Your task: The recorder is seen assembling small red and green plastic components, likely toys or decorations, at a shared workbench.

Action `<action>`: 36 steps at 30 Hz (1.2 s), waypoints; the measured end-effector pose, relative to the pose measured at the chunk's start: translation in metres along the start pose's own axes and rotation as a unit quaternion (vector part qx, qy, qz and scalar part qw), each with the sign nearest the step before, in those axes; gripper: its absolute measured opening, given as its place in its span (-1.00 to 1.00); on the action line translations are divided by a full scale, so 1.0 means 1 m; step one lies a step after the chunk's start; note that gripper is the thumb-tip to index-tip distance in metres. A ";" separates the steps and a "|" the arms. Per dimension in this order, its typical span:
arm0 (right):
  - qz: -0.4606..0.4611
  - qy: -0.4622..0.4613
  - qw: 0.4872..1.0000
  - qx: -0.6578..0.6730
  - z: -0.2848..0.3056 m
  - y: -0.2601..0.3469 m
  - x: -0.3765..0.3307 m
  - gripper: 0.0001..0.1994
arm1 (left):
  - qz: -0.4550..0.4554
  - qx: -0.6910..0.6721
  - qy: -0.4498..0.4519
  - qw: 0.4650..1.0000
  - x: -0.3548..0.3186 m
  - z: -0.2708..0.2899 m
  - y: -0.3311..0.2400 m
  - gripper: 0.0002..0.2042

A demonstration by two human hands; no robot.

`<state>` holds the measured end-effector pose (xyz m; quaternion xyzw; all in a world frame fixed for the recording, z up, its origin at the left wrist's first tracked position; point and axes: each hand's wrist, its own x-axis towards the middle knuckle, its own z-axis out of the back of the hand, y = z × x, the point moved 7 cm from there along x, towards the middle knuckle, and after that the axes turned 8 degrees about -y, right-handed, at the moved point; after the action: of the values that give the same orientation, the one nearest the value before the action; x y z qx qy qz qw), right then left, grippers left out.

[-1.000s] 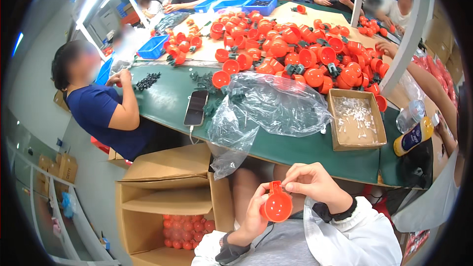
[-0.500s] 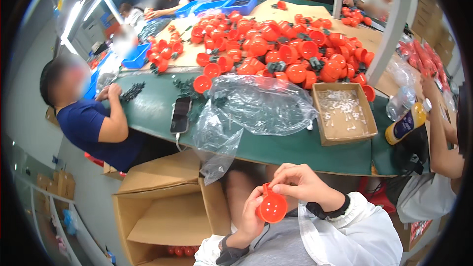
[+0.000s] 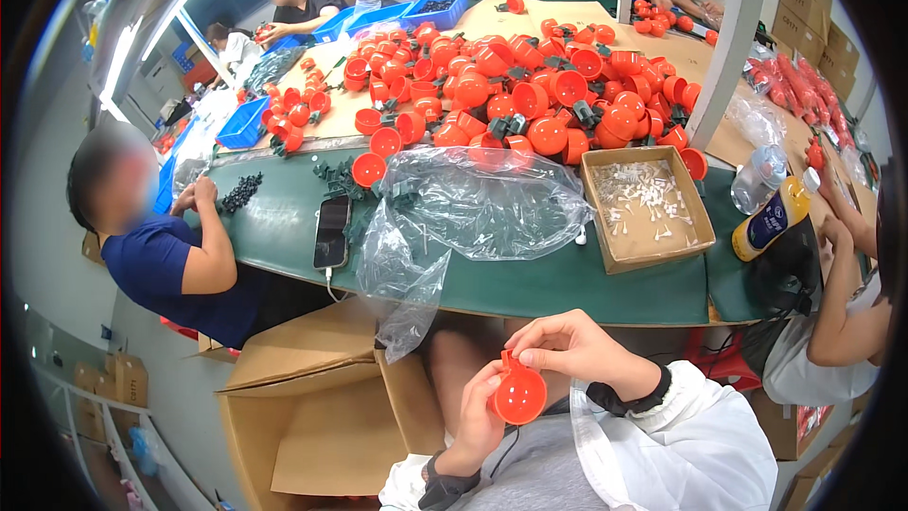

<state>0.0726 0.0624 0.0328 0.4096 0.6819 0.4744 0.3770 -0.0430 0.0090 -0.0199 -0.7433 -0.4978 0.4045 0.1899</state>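
An open cardboard box stands on the floor at lower left, plain brown, flaps spread. A second, shallow cardboard tray sits on the green table, holding a scatter of small white parts (too many and too small to count). Just right of it lie a yellow squeeze bottle with a dark label and a clear plastic bottle — both tilted. A crumpled clear plastic bag sprawls beside the tray, its loose end hanging over the table edge. One black phone lies flat near it, a cable trailing from it.

Below the table edge, close to the body, the left hand cups a round orange cup from below and behind, glossy and smooth, its hollow facing up. The right hand comes over from above, fingertips pinched at the cup's small tab on the rim. Both hands are clenched on this one piece.

A heap of like orange cups — dozens — covers the table's far half, with dark green parts mixed in. Two blue bins show at left and far centre. A person in a blue shirt sits at the left.
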 end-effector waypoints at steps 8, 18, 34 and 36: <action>0.056 -0.014 0.996 -0.066 -0.003 0.006 0.000 -0.89 | -0.006 0.048 -0.001 0.999 0.004 -0.001 0.002 -0.55; 0.076 -0.041 0.980 -0.181 0.016 0.024 -0.002 -0.86 | -0.202 0.276 -0.041 0.939 0.006 -0.025 -0.026 -0.78; 0.185 -0.316 0.708 -0.604 0.195 0.072 0.060 -0.89 | 0.010 0.100 0.006 0.995 0.024 -0.023 -0.002 -0.87; 0.191 -0.342 0.755 -0.526 0.196 0.075 0.049 -0.89 | 0.006 0.080 -0.011 0.997 0.026 -0.021 -0.003 -0.85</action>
<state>0.2460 0.1897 0.0468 0.4031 0.0582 0.6488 0.6428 -0.0239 0.0357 -0.0163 -0.7243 -0.4615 0.4522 0.2408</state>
